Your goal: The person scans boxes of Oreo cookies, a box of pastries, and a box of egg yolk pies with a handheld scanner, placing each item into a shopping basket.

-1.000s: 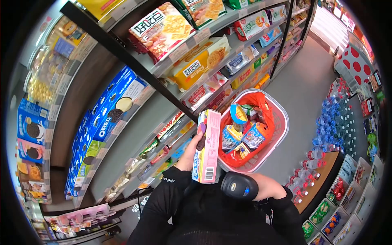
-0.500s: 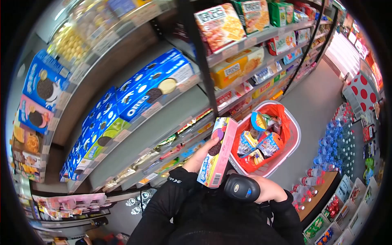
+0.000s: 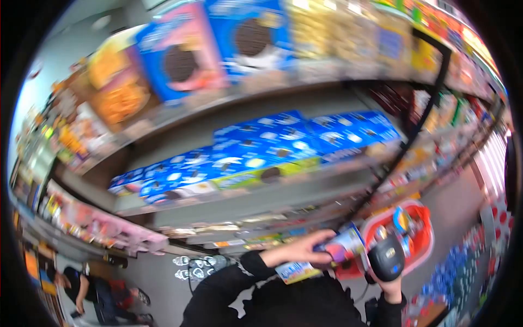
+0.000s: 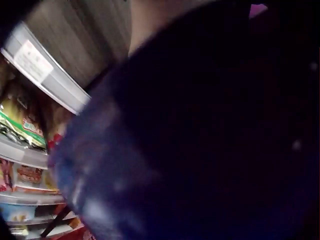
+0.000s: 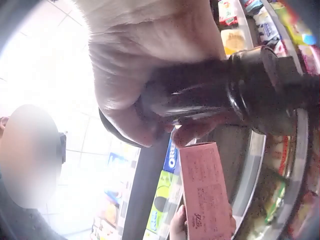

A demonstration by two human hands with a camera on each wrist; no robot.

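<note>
A cookie box point(image 3: 351, 242) with a pink side is gripped in my left hand point(image 3: 305, 248), just in front of my body. In the right wrist view, its printed pink side point(image 5: 204, 187) faces the camera, and fingers point(image 5: 178, 224) wrap its edges. My right hand point(image 3: 390, 287) holds a black barcode scanner point(image 3: 385, 258) by its handle, its head beside the box. The right wrist view shows the palm point(image 5: 155, 40) closed round the dark handle point(image 5: 200, 92). A dark blue, blurred surface point(image 4: 115, 175) fills most of the left wrist view.
A shopping basket lined with a red bag point(image 3: 424, 229) and filled with snacks stands on the floor beyond the scanner. Shelves of blue Oreo boxes point(image 3: 261, 147) curve across the front. Water bottles point(image 3: 447, 278) stand at right. Another person point(image 3: 90, 294) sits at lower left.
The head view has swung left, bringing the Oreo shelf to the middle and the basket lower right. The box has tipped over in my left hand, and the scanner is closer to it.
</note>
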